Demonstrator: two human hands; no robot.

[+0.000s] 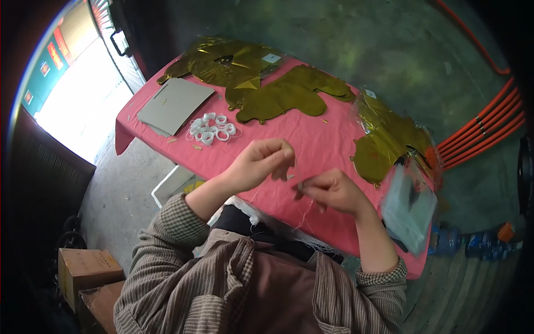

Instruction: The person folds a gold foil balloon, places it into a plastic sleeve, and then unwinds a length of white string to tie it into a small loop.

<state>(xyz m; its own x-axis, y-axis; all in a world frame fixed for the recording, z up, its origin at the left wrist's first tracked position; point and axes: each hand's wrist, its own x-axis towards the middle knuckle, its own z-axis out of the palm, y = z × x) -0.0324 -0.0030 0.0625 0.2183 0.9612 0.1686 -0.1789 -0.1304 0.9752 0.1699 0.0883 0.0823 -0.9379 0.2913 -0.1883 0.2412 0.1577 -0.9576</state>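
Pinching thin white thread (305,209) between fingertips: left hand (260,162) curled, raised above pink tablecloth (311,139); right hand (334,192) closed just beside it, thread trailing down toward lap. Crinkled gold foil balloons (278,92) far and right, grey cardboard sheet (173,104) far left, white plastic rings (211,128) heaped near it. Clear plastic bag (409,206) right. No legible writing.
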